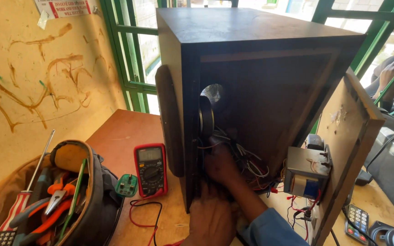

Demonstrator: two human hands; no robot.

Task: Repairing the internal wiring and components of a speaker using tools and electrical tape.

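Nearest me, my left hand (211,217) rests flat against the lower front edge of the open speaker cabinet (251,91), fingers spread and gripping nothing, steadying the box on the table (124,132). From my remote view, my right hand (222,166) reaches inside the cabinet into the bundle of wires (251,166) just below the round speaker driver (206,119); its fingers are buried among the leads, so I cannot tell whether they are pinching one or merely touching.

As I judge it, the work is midway: the back panel (347,150) is already off and leans to the right, its transformer (305,172) hanging on it and still tethered by wires. The inside wiring remains to be dealt with, and the panel is not refitted.

Left of the cabinet lie a red multimeter (151,168) with its leads, a small green plug (127,185) and an open tool bag (76,200) holding a screwdriver (28,191) and pliers. A remote control (356,223) lies at right. The tangled wires and dark interior crowd the reach.
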